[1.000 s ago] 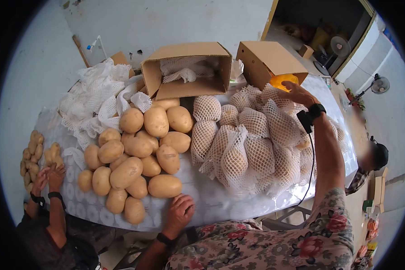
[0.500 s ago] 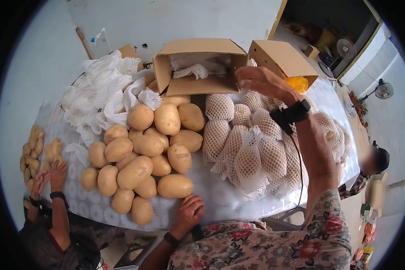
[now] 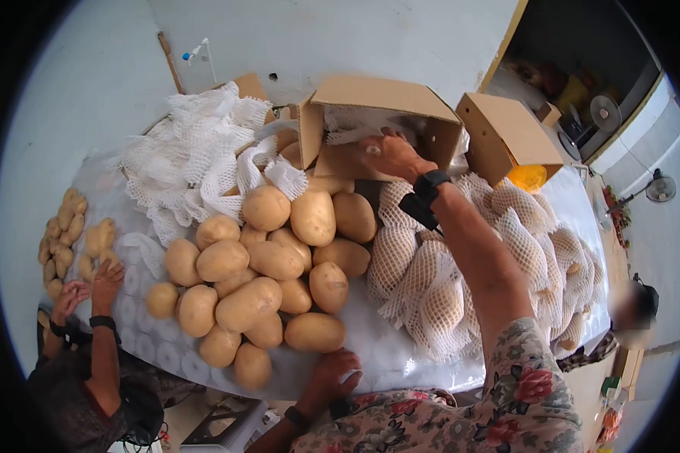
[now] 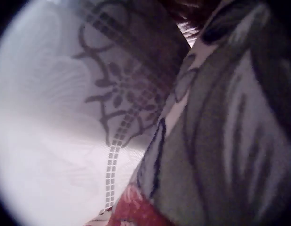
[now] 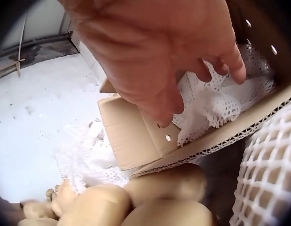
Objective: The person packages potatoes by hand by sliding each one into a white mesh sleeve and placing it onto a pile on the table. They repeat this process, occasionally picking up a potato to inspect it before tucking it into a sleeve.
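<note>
The counter (image 3: 378,355), under a pale patterned cloth, fills the head view. On its right lies a wide heap of netted potatoes (image 3: 461,264); left of that, a pile of bare potatoes (image 3: 272,257); at the far left, a mound of loose white foam nets (image 3: 196,151). At the far edge a cardboard box (image 3: 385,98) lies on its side with its mouth toward the near side, and a second cardboard box (image 3: 506,128) lies to its right.

The right hand (image 3: 389,155) reaches into the mouth of the first box. Only the right wrist view shows the inside: white netting (image 5: 221,101) bunched there, the right hand above it with fingers (image 5: 230,56) spread and loosely bent, gripping nothing, their tips just over the netting.

The left hand (image 3: 336,374) rests at the near counter edge, just near of the bare potatoes, fingers curled; whether it holds anything I cannot tell. The left wrist view gives only blurred cloth (image 4: 65,117) and a flowered sleeve (image 4: 221,141).

At the left edge, another person's hands (image 3: 91,291) lie near a row of small potatoes (image 3: 72,238).
</note>
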Motion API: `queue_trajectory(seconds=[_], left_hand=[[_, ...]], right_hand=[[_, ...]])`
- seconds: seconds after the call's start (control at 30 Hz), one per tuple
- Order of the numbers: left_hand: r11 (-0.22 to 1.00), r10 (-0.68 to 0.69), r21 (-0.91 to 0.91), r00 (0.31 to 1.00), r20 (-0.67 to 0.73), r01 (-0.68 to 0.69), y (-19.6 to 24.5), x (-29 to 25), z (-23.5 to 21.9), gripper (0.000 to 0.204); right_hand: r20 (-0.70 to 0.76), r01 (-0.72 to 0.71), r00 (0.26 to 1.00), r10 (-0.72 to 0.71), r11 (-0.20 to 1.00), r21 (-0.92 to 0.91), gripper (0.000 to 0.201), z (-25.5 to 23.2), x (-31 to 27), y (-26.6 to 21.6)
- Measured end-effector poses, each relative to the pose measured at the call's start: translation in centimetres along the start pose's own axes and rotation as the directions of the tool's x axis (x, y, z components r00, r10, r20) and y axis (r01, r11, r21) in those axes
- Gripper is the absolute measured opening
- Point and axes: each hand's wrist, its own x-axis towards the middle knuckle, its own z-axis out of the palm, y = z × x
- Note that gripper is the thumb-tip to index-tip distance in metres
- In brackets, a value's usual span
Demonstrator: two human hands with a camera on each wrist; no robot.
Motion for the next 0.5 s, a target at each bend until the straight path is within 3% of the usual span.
queue_trajectory(seconds=[0.07,0.17,0.2,0.3,0.33,0.43,0.5], left_hand=[[1.0,0.013,-0.015,1.0,-0.008,-0.013,-0.1,0.1,0.0,0.015],[0.999,0.028,-0.046,1.0,-0.013,-0.029,0.2,0.4,-0.3,0.015],[0.998,0.034,-0.042,0.999,-0.03,-0.035,0.1,0.4,-0.2,0.015],[0.998,0.045,-0.047,0.998,-0.036,-0.047,-0.6,0.1,0.4,0.016],[0.998,0.046,-0.052,0.999,-0.021,-0.047,-0.8,0.2,0.4,0.016],[0.997,0.075,-0.022,0.995,-0.067,-0.077,-1.1,-0.1,0.8,0.016],[0.997,0.071,0.004,0.993,-0.098,-0.071,-0.8,-0.4,1.0,0.016]], right_hand=[[-0.019,-0.135,0.991,0.134,0.979,-0.153,0.052,1.1,1.3,-0.7],[0.004,-0.129,0.991,0.132,0.975,-0.182,0.056,3.0,4.1,1.4],[-0.043,-0.033,0.999,0.029,0.997,-0.075,0.05,2.8,4.3,1.7],[-0.052,-0.028,0.998,0.037,0.986,0.165,0.042,0.7,3.7,1.9],[-0.208,0.047,0.978,0.033,0.928,0.369,0.035,-0.7,1.2,0.6],[-0.242,0.049,0.968,0.061,0.904,0.425,0.03,-4.3,-3.9,-1.5],[-0.227,0.129,0.974,-0.011,0.851,0.509,0.03,-5.8,-7.3,-2.2]])
